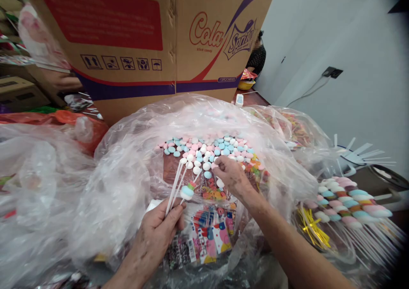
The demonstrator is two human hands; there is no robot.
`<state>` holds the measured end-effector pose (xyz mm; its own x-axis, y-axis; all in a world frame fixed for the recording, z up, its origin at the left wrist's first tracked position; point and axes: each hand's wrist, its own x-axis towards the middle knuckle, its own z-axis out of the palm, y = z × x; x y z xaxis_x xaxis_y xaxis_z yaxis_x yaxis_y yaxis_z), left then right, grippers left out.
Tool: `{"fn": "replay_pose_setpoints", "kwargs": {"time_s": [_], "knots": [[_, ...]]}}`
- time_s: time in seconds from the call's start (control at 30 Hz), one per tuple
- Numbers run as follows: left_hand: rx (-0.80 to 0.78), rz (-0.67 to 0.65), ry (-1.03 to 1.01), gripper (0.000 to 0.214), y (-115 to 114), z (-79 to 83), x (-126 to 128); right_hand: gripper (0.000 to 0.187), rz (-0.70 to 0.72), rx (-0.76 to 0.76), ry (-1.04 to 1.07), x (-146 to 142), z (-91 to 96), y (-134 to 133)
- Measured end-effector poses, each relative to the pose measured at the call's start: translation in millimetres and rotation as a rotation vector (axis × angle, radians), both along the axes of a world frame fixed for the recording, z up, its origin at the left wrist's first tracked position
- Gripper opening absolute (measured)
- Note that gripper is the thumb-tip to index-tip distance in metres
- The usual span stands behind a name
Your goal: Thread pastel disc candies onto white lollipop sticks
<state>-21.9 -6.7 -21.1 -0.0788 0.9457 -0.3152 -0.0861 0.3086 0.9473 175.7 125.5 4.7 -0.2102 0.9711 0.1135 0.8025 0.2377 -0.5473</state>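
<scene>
My left hand (156, 227) is closed around several thin white sticks (176, 184). One of these carries a blue-and-white marshmallow (187, 192) with a green and red gummy above it. My right hand (231, 176) reaches over the front of a heap of pink, blue and white marshmallows (204, 148). Its thumb and finger pinch a pink marshmallow (215, 165), partly covered by the fingers. Below the heap lie orange and red gummy rings (214, 193). Printed candy wrappers (212, 238) are spread between my forearms.
A large cardboard box (128, 24) stands behind clear plastic bags (124, 182). On the right are marshmallow skewers (348, 201), yellow twist ties (313, 227) and a white cup (347, 163) of sticks. Another person (258, 59) is partly hidden behind the box, near a yellow bowl (246, 85).
</scene>
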Motion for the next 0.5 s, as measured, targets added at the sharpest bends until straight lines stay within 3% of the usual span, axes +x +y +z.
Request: {"fn": "replay_pose_setpoints", "kwargs": {"time_s": [0.17,0.5], "knots": [[0.005,-0.025,0.023,0.039,0,-0.3,1,0.011,0.112,0.026,-0.348,-15,-6.4,-6],[0.025,-0.043,0.061,0.039,2,2.3,3,0.023,0.335,0.111,-0.536,-29,-13.7,-17]]}}
